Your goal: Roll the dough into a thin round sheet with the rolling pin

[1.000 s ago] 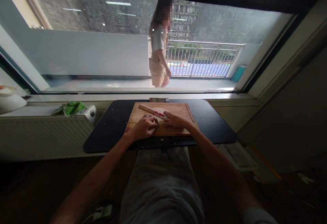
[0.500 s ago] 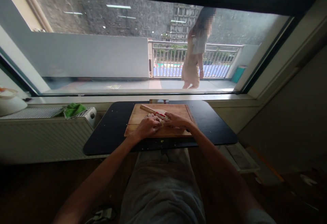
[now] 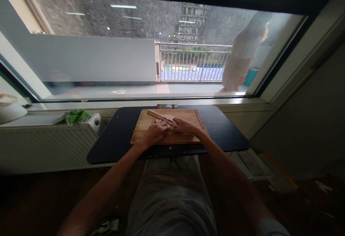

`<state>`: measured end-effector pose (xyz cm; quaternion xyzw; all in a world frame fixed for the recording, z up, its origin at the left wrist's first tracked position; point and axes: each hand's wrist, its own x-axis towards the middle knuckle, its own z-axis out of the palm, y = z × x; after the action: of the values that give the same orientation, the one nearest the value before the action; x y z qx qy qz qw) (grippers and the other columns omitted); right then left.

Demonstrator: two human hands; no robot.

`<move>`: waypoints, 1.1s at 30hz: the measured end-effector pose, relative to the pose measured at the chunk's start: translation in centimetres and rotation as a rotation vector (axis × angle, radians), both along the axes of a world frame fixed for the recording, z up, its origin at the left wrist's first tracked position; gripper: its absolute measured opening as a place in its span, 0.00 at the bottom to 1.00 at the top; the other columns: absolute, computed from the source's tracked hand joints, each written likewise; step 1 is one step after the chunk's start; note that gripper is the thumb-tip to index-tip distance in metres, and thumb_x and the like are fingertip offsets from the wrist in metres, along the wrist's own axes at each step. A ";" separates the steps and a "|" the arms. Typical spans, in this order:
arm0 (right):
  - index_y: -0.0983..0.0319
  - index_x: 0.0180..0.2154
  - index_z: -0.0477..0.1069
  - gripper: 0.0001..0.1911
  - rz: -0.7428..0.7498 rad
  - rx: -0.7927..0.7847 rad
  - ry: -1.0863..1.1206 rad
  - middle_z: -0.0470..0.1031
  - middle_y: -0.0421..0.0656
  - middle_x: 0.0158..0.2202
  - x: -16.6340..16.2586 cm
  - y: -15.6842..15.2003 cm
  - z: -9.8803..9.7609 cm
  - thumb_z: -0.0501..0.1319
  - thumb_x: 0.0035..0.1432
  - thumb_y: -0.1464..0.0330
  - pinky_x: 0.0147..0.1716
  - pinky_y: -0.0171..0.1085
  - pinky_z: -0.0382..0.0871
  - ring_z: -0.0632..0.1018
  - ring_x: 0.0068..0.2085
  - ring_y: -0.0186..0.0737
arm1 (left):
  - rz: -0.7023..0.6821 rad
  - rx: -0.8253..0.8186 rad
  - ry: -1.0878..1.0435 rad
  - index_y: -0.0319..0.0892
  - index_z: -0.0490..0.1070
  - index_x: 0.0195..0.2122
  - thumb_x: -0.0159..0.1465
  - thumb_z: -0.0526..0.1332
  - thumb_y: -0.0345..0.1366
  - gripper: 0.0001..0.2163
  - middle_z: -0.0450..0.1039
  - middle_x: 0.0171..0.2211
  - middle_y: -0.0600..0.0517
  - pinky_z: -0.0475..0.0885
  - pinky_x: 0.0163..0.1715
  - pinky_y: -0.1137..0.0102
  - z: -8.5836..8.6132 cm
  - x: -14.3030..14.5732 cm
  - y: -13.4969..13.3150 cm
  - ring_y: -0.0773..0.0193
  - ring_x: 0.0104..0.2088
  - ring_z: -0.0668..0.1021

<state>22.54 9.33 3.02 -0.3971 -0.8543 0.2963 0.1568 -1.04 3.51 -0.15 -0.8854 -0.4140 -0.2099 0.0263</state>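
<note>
A wooden cutting board [image 3: 138, 128] lies on a small black table in front of me. My left hand [image 3: 157, 132] rests on it with curled fingers, pressed against a pale, soft-looking piece [image 3: 169, 129] whose kind I cannot make out. From the other side my right hand [image 3: 187, 126] closes on the same piece, its fingertips close to those of the left. Just beyond the fingers a long thin stick-like thing [image 3: 159, 115], tan at the far end and printed red and white nearer me, slants across the board. Its near end meets my right hand.
Pale crumbs dot the black table [image 3: 107, 139]. To the left stands a white radiator [image 3: 54, 142] with a green cloth [image 3: 77, 116] on top and a white container [image 3: 12, 110] at its far left. Beyond the window a person [image 3: 239, 56] walks past a railing.
Outside, the person has moved to the right behind the window. Both my hands stay at nearly the same spot on the board, with only slight finger movement.
</note>
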 end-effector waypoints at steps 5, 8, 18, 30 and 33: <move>0.60 0.51 0.74 0.24 -0.001 -0.006 0.028 0.80 0.38 0.41 -0.2 -0.1 -0.1 0.73 0.53 0.65 0.40 0.35 0.68 0.74 0.40 0.41 | 0.029 -0.041 -0.113 0.47 0.86 0.44 0.73 0.63 0.31 0.10 0.86 0.51 0.45 0.76 0.61 0.55 -0.4 -0.3 0.0 0.51 0.54 0.83; 0.59 0.51 0.74 0.24 -0.008 -0.026 0.043 0.79 0.37 0.41 -0.3 -0.1 -0.1 0.73 0.52 0.66 0.40 0.35 0.68 0.73 0.40 0.40 | -0.010 -0.094 -0.184 0.47 0.86 0.42 0.73 0.65 0.33 0.09 0.87 0.48 0.47 0.76 0.60 0.57 -0.3 -0.5 -0.1 0.52 0.52 0.83; 0.58 0.45 0.71 0.15 -0.002 -0.101 0.059 0.74 0.35 0.35 0.1 0.2 -0.4 0.69 0.56 0.65 0.33 0.33 0.63 0.71 0.36 0.38 | 0.033 -0.071 -0.133 0.48 0.87 0.42 0.74 0.64 0.36 0.09 0.86 0.49 0.47 0.76 0.54 0.58 1.5 0.8 -0.7 0.51 0.50 0.82; 0.59 0.45 0.71 0.16 0.011 -0.174 0.138 0.74 0.35 0.34 0.3 -0.2 0.0 0.70 0.59 0.60 0.29 0.32 0.64 0.72 0.32 0.36 | 0.055 -0.070 -0.143 0.45 0.86 0.43 0.76 0.61 0.33 0.12 0.85 0.46 0.45 0.75 0.54 0.58 1.1 1.9 -0.9 0.52 0.48 0.82; 0.58 0.43 0.70 0.16 0.025 -0.214 0.155 0.74 0.35 0.32 0.5 -0.3 0.2 0.70 0.57 0.60 0.27 0.32 0.64 0.73 0.31 0.35 | 0.015 -0.085 -0.074 0.43 0.86 0.44 0.78 0.56 0.34 0.15 0.84 0.47 0.43 0.75 0.54 0.56 1.3 1.7 -2.1 0.51 0.48 0.81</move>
<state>23.02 9.01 3.22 -0.3768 -0.8079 0.4176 0.1756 0.62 1.45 1.18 -0.8741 -0.4299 -0.2246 -0.0250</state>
